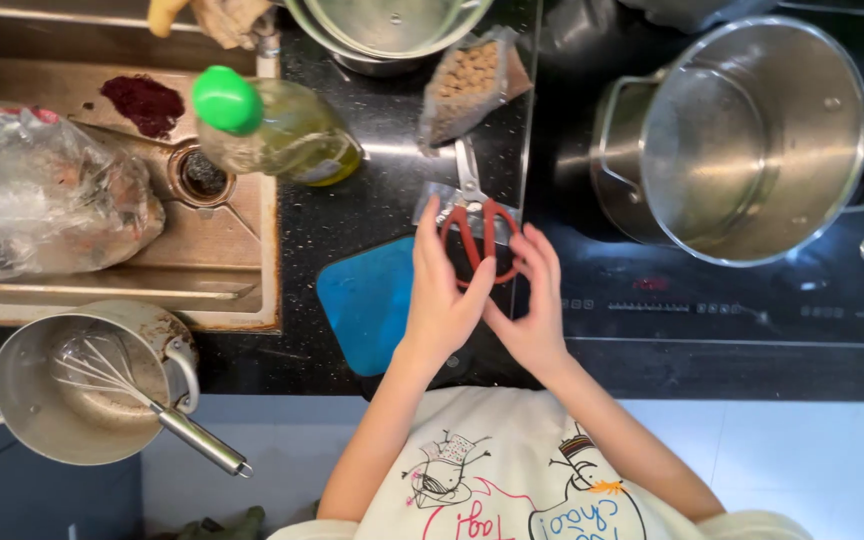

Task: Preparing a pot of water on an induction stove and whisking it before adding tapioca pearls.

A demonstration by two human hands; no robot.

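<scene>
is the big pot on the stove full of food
No, the big pot on the stove shows only its bare shiny steel inside.

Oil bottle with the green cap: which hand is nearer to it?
Left. The left hand, on the scissors, lies right of and below the oil bottle. The right hand sits farther right, beyond the scissors.

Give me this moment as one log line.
left hand: on red-handled scissors | right hand: on scissors | blades toward snack bag | pot on stove
</scene>
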